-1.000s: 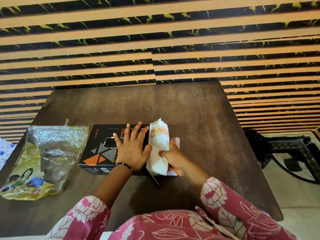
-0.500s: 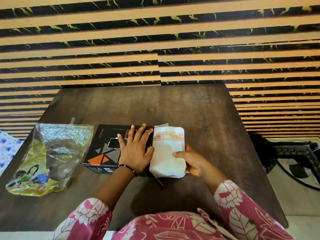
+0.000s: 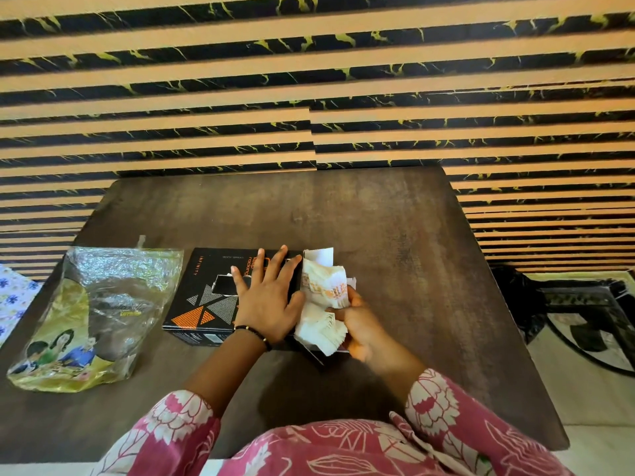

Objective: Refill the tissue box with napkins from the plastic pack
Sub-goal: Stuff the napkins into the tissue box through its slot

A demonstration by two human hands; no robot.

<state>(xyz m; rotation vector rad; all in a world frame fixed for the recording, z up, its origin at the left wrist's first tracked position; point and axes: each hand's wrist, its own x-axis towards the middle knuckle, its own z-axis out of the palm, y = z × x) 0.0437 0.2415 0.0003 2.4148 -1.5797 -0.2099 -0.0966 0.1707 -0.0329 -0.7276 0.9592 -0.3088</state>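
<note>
On the table [image 3: 378, 218]: one box [image 3: 206, 286] under flat left fingers [image 3: 271, 269], right fingers [image 3: 338, 310] gripping one napkin stack [image 3: 321, 304], one pack [image 3: 99, 310].

Napkins going into open end of tissue box.
Left hand [image 3: 266, 305] flat on black tissue box [image 3: 206, 297]; right hand [image 3: 357, 324] grips napkin stack [image 3: 321, 304] at box's right end. Plastic pack [image 3: 92, 317] left on table [image 3: 378, 235].
</note>
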